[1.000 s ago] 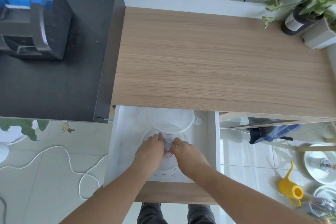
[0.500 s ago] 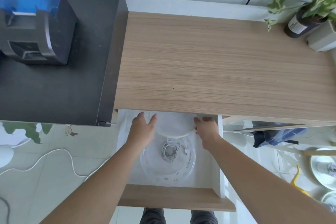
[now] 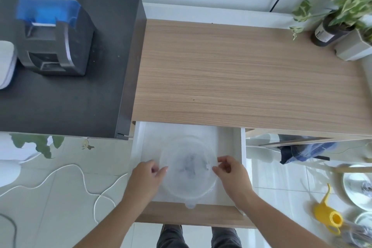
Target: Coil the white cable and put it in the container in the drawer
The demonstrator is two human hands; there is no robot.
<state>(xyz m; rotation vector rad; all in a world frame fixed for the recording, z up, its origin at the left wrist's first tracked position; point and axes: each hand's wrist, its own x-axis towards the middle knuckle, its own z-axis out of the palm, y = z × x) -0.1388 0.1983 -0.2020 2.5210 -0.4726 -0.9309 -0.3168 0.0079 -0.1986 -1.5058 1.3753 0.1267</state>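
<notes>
Looking down from the head view, a translucent lid (image 3: 188, 169) is held over the round container (image 3: 211, 189) in the open drawer (image 3: 229, 137), pinched at its edges by the left hand (image 3: 148, 177) and the right hand (image 3: 231, 174). A blurred coil is dimly seen beneath; the task is judged nearly done, with only lid seating and drawer closing left.

Container (image 3: 189, 169) in open drawer (image 3: 229, 141) under desk (image 3: 241, 78); left hand (image 3: 146, 177), right hand (image 3: 231, 173) flanking it.
</notes>
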